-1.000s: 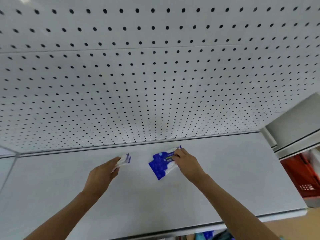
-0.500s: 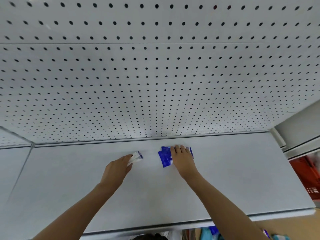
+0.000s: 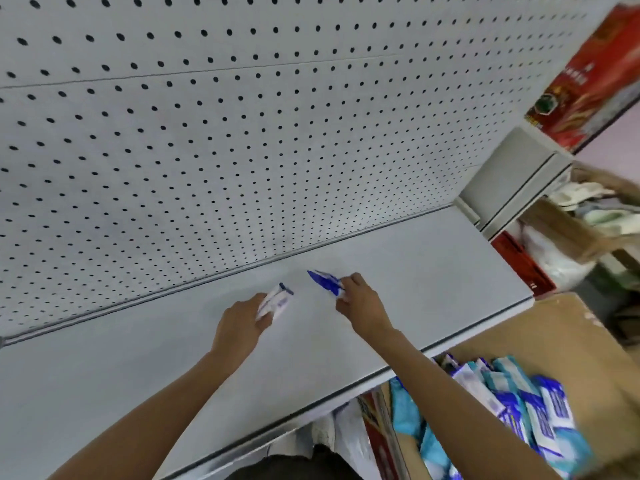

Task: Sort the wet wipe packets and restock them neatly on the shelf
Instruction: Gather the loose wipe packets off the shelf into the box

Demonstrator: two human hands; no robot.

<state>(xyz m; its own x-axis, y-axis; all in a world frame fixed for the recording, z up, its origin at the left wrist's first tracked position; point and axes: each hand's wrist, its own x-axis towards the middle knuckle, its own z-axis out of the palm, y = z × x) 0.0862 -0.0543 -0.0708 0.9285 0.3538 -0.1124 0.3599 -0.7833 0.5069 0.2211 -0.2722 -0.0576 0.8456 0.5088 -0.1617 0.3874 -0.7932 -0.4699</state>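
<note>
My left hand (image 3: 242,323) grips a white and blue wet wipe packet (image 3: 277,301) just above the grey shelf board (image 3: 138,375). To its right, my right hand (image 3: 360,301) pinches a blue and white packet (image 3: 323,280) near the shelf's back edge. The two packets sit a short gap apart, both near the perforated back panel (image 3: 242,133). Whether either packet touches the board is unclear because of blur. A cardboard box (image 3: 571,341) below the shelf at the lower right holds several blue, teal and white wipe packets (image 3: 512,407).
A neighbouring grey shelf unit (image 3: 512,178) stands at the right, with a red carton (image 3: 588,84) on top. Beyond it are a red crate (image 3: 519,265), brown cardboard and white bags. Plastic bags (image 3: 346,434) lie below the shelf's front edge.
The camera has swung right and tilted, bringing the box of packets into view. Both hands stay at the back of the shelf with their packets; the right hand's grip has shifted to the packet's right end.
</note>
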